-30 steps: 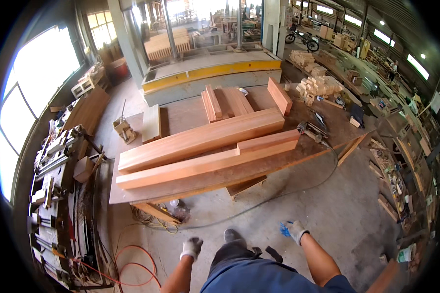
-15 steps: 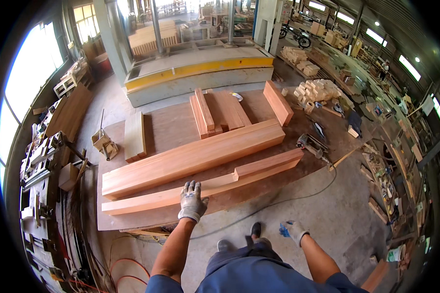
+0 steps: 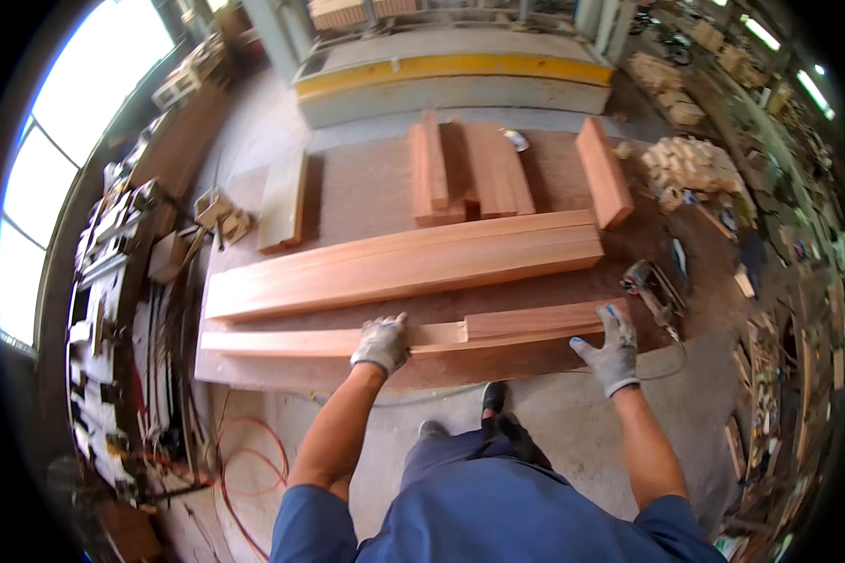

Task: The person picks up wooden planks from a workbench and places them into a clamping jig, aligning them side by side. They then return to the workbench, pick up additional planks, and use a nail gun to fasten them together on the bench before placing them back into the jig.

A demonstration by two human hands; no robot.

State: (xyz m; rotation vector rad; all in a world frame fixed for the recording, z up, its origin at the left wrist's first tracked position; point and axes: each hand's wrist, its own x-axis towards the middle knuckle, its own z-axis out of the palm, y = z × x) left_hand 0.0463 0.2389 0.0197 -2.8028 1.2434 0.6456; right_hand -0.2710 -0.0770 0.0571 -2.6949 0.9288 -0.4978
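Note:
A long, narrow wooden beam (image 3: 282,342), stepped near its middle, lies along the near edge of the brown work table (image 3: 347,211). My left hand (image 3: 382,344), in a grey-white work glove, is closed over this beam left of the step. Gloved the same way, with blue on the fingertips, my right hand (image 3: 613,349) is at the beam's right end, fingers up and thumb spread. Whether its fingers touch the wood, I cannot tell. Just beyond lies a thicker, wider timber (image 3: 404,266), roughly parallel.
Shorter boards (image 3: 502,169) and a pale block (image 3: 284,200) lie farther back. A power tool (image 3: 654,293) with a cord sits at the right, near a pile of wood offcuts (image 3: 695,169). An orange hose (image 3: 253,419) coils on the floor at left. Beyond stands a yellow-edged machine (image 3: 460,68).
My right hand has risen from beside my body to the beam's right end. My left hand stays on the narrow beam, which now lies straighter across. The view has shifted downward.

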